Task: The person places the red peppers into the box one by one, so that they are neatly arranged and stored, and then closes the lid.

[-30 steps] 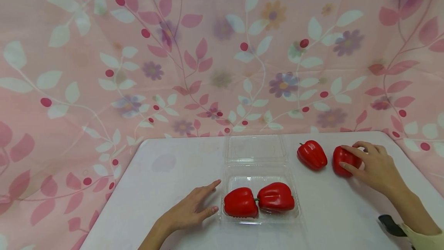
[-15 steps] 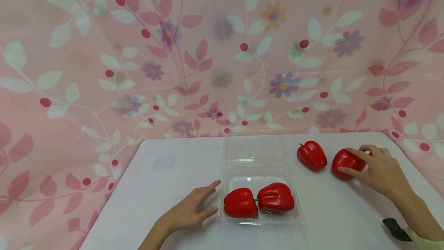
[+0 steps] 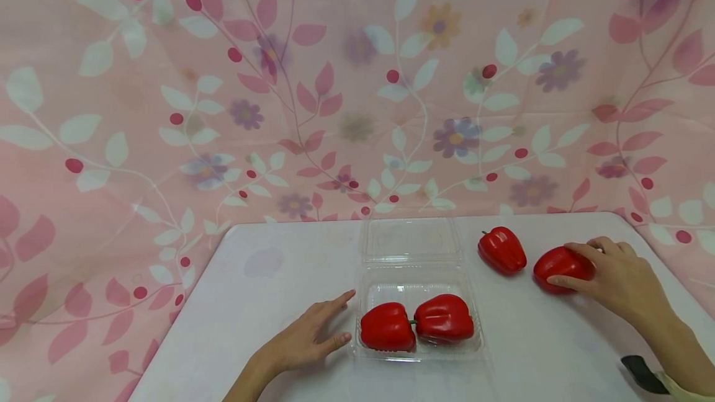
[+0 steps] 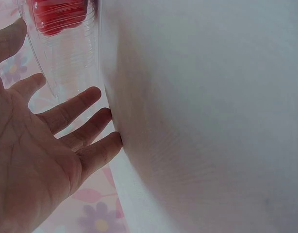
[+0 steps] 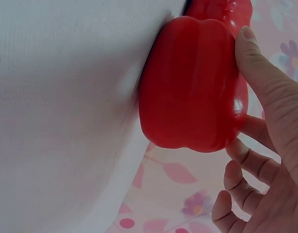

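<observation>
My right hand [image 3: 622,278] holds a red bell pepper [image 3: 561,270] at the right of the table, thumb on its near side and fingers at its far side. In the right wrist view this bell pepper [image 5: 192,87] rests on its side on the white surface. Another red bell pepper [image 3: 501,250] lies just left of it. My left hand [image 3: 304,337] rests with spread, relaxed fingers beside a clear plastic clamshell box [image 3: 413,275], holding nothing. Inside the box lie two bell peppers, one on the left [image 3: 388,326] and one on the right [image 3: 445,318], both on their sides.
The box's clear lid [image 3: 411,239] lies folded back toward the rear. A white table [image 3: 268,284] carries everything. Behind it hangs a pink floral cloth [image 3: 346,92]. A dark band [image 3: 642,374] sits near my right sleeve.
My right hand has shifted slightly toward me and right, turning the bell pepper so it lies more sideways. My left hand and the box have stayed put.
</observation>
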A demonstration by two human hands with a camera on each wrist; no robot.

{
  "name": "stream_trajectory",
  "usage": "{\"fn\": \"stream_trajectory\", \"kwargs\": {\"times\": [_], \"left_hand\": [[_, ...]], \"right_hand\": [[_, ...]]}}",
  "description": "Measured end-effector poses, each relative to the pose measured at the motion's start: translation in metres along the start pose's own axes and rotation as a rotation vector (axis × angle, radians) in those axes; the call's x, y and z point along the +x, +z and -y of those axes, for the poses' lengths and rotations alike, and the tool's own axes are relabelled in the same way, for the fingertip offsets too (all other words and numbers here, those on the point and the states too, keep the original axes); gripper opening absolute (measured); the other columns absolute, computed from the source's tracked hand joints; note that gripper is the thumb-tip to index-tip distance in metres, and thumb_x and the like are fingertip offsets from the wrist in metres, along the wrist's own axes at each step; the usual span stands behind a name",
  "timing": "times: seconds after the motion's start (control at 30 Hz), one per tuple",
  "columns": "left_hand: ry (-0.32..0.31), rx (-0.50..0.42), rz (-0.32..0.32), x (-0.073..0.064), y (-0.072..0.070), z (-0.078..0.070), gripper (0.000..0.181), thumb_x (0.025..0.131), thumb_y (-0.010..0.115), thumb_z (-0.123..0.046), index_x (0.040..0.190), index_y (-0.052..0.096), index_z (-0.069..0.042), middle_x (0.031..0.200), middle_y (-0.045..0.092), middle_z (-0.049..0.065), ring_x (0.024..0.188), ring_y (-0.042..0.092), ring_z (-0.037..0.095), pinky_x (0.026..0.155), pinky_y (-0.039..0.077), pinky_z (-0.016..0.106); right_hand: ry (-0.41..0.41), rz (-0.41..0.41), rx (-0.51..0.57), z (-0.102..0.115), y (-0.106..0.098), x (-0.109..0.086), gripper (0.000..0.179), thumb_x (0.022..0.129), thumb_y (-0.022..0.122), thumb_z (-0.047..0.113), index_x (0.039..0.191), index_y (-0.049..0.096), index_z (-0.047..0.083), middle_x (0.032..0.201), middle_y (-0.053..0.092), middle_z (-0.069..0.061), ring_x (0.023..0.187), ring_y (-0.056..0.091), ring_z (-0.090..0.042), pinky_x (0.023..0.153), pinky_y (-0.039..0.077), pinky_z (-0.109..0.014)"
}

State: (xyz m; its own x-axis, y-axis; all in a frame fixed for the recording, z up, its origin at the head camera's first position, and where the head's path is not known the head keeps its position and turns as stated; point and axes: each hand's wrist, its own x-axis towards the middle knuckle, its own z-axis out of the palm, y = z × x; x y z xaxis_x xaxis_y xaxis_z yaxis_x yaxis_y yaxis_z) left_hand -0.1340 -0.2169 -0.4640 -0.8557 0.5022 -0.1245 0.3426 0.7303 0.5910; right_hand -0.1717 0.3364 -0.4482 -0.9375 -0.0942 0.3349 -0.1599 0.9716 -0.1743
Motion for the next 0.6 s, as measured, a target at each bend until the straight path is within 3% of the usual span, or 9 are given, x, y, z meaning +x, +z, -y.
{"fn": "stream_trajectory", "kwargs": {"times": [0.6], "left_hand": [[0.015, 0.009, -0.001, 0.0004, -0.0007, 0.0015, 0.072, 0.093, 0.053, -0.06, 0.156, 0.024, -0.04, 0.145, 0.049, -0.003, 0.132, 0.042, 0.026, 0.094, 0.045, 0.063]], "right_hand": [[-0.015, -0.019, 0.039, -0.0067, -0.0024, -0.007, 0.079, 0.055, 0.095, 0.044, 0.113, 0.066, -0.002, 0.101, 0.056, -0.026, 0.084, 0.05, -0.043, 0.061, 0.053, -0.06]]}}
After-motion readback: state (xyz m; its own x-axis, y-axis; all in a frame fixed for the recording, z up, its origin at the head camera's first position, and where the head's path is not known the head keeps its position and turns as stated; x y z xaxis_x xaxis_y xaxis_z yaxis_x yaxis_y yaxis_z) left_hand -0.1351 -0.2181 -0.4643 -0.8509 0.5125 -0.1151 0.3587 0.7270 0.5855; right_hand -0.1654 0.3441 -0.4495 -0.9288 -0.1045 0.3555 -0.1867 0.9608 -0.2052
